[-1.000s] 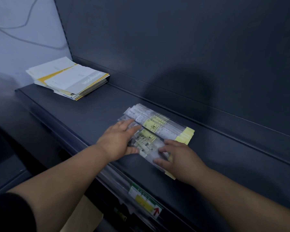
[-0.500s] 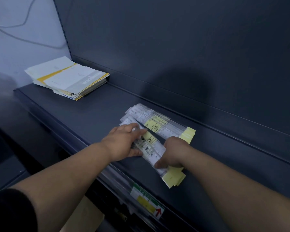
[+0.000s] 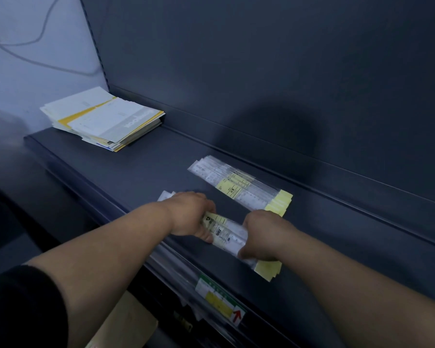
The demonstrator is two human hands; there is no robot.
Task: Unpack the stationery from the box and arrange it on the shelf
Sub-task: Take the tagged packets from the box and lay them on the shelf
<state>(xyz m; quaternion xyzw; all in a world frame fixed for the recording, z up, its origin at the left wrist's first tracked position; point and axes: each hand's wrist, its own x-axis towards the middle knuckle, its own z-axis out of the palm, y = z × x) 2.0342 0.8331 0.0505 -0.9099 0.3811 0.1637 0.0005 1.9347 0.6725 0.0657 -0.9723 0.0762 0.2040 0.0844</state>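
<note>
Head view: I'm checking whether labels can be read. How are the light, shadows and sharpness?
Head view: dim, bluish light; a broad soft shadow on the back panel; small print on the held ruler pack mostly too soft to read.

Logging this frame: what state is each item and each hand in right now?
Left hand: grips the near ruler bundle's left end.
Right hand: grips the same bundle toward its right end.
Near ruler bundle: held in both hands at the shelf's front edge; lifted or resting, cannot tell.
Far ruler bundle: lies flat toward the shelf's back, untouched.
Booklet stack: lies flat, unevenly fanned, at the shelf's left end.
</note>
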